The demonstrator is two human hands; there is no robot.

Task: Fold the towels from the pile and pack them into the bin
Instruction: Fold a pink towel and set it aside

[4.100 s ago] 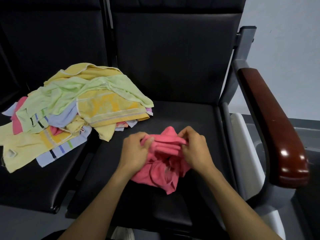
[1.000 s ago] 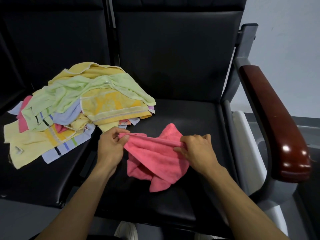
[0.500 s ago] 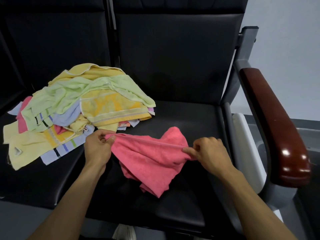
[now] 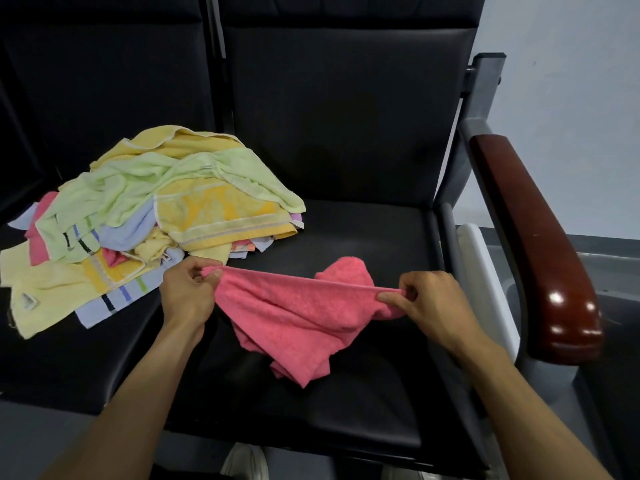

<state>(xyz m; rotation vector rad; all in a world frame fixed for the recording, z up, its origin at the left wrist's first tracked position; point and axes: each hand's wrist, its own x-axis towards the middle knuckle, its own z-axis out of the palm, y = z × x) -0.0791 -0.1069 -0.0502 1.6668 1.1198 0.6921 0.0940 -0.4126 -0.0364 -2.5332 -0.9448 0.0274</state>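
Note:
A pink towel [image 4: 294, 313] hangs stretched between my two hands over the black seat [image 4: 363, 244]. My left hand [image 4: 188, 292] pinches its left end and my right hand [image 4: 427, 299] pinches its right end, so the top edge is pulled taut. The rest of the towel droops crumpled onto the seat. A pile of towels [image 4: 145, 216] in yellow, green, lilac and pink lies to the left, spread over two seats. A white bin [image 4: 485, 271] shows partly to the right of the seat, behind the armrest.
A glossy brown wooden armrest [image 4: 533, 244] on a grey metal frame stands at the right, between the seat and the bin. Black seat backs rise behind. A shoe [image 4: 246, 462] shows below the seat's front edge.
My hands have drawn further apart along the pink towel's edge. The bunched towel has opened out, and its top edge is now stretched wide.

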